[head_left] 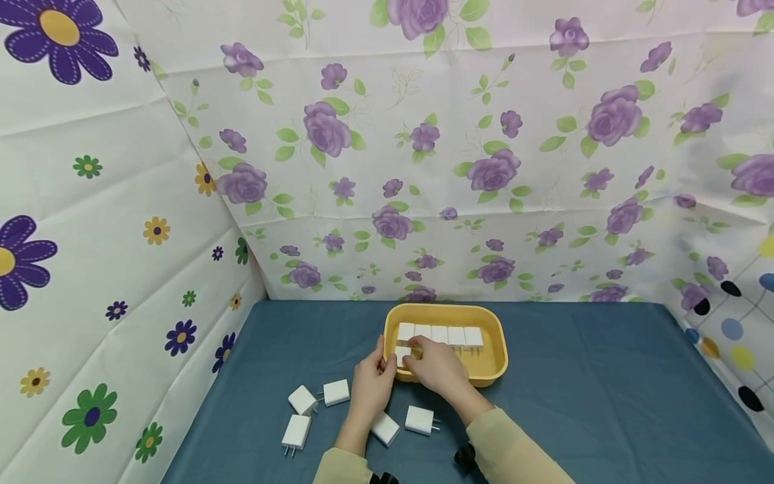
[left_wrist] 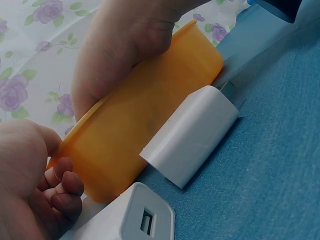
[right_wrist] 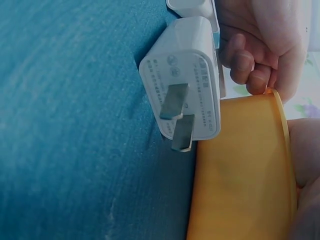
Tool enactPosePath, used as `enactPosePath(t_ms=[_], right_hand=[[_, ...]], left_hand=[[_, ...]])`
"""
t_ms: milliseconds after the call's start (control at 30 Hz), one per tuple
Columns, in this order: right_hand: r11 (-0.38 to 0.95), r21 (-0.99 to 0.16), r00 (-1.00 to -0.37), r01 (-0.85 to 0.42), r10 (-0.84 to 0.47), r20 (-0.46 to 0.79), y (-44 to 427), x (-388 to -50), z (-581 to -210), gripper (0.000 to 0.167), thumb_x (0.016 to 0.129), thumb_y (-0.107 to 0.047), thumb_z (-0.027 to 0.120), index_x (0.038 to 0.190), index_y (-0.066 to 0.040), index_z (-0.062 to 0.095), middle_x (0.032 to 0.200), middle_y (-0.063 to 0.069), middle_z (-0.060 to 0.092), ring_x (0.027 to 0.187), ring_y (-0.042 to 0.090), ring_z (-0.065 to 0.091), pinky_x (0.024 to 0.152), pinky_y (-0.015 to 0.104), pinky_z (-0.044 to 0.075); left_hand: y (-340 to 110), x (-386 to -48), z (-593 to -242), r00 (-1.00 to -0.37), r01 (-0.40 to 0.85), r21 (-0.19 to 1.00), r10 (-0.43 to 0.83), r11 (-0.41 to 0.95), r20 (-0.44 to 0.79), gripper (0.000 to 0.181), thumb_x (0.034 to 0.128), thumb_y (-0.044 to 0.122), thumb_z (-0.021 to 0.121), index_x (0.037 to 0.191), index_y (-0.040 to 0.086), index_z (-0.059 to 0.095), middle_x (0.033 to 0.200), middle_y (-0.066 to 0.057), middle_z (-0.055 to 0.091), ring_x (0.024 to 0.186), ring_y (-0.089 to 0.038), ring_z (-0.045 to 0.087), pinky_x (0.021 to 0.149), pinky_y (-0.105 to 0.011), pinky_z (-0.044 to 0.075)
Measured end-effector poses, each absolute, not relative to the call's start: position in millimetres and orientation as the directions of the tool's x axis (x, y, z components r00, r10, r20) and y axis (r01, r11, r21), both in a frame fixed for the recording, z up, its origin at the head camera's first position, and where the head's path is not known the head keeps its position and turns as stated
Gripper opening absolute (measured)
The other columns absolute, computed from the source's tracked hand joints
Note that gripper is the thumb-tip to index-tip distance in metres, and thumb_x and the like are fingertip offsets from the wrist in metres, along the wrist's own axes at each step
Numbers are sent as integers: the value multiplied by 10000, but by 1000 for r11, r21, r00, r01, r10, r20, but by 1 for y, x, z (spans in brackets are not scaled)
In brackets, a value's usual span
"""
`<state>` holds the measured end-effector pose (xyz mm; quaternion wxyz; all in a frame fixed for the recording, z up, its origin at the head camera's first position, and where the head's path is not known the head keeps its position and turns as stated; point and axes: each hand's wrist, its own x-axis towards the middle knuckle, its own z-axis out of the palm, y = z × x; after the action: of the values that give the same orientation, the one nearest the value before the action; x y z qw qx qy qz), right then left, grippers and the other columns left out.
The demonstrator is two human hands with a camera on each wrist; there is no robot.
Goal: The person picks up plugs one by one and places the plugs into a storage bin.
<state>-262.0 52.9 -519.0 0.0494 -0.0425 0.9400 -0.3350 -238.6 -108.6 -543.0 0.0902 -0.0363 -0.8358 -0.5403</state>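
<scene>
A yellow plastic tray [head_left: 497,349] stands on the cloth, with a row of white charger plugs [head_left: 439,335] along its far side. My left hand [head_left: 373,384] grips the tray's near left corner, thumb on the rim and fingers curled by the outer wall. Inside the tray, my right hand [head_left: 441,367] pinches a white charger plug [head_left: 402,353] at the near left, in front of the row. The tray wall hides those fingertips in both wrist views. A loose charger plug [right_wrist: 182,90] lies close to the tray's near side, prongs showing in the right wrist view.
More loose chargers lie left of my left hand: one charger [head_left: 336,392], another charger [head_left: 302,400] and a third charger [head_left: 296,432]. Between my forearms is a charger [head_left: 385,428] partly covered by the left arm. Flowered cloth walls [head_left: 387,168] enclose the blue tabletop [head_left: 605,390].
</scene>
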Motion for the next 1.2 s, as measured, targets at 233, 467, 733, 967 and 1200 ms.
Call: enactPosePath(t_ms=[233,467,733,967,1200], right_hand=[[758,-648,-991,-77,-132,-37,55,-261,-517,407,1040,-334,698,1399,-141,701,691,-24,596,550,181,533,532,345,409],[609,-775,-984,-170,-150,99,63,-261,-521,362,1058,-254,691,1403,-145,694,756,-43,656,562,150,558,514,309,448],[348,-875,-940,-337,-184,289,79,-250,-521,221,1098,-200,651,1259,-121,779,897,38,748,709,249,672,568,303,525],[423,-819,-913,-387,-298,278,90,-223,-506,188,1092,-221,662,1231,-241,788,940,-13,773,755,181,709,631,301,560],[531,-756,-869,-384,-484,101,98,-199,-496,203,1055,-195,714,1242,-221,789,1057,-126,755,841,24,676,732,297,570]], left_hand=[[-110,-238,-543,-981,165,901,-31,401,193,556,1073,165,658,1554,-62,497,645,54,494,539,-79,437,528,-231,356],[-110,-238,-542,-981,161,906,-35,391,189,562,1071,175,660,1552,-66,497,637,54,492,527,-85,432,515,-232,343],[-109,-237,-541,-982,159,906,-35,391,188,544,1073,158,653,1548,-64,506,649,51,495,537,-86,432,526,-230,343],[-109,-238,-542,-981,161,904,-36,397,191,548,1070,156,656,1546,-71,505,652,57,495,542,-81,435,530,-230,347],[-110,-238,-542,-981,162,904,-36,395,192,555,1070,152,655,1554,-66,495,646,57,499,542,-79,445,528,-228,354]])
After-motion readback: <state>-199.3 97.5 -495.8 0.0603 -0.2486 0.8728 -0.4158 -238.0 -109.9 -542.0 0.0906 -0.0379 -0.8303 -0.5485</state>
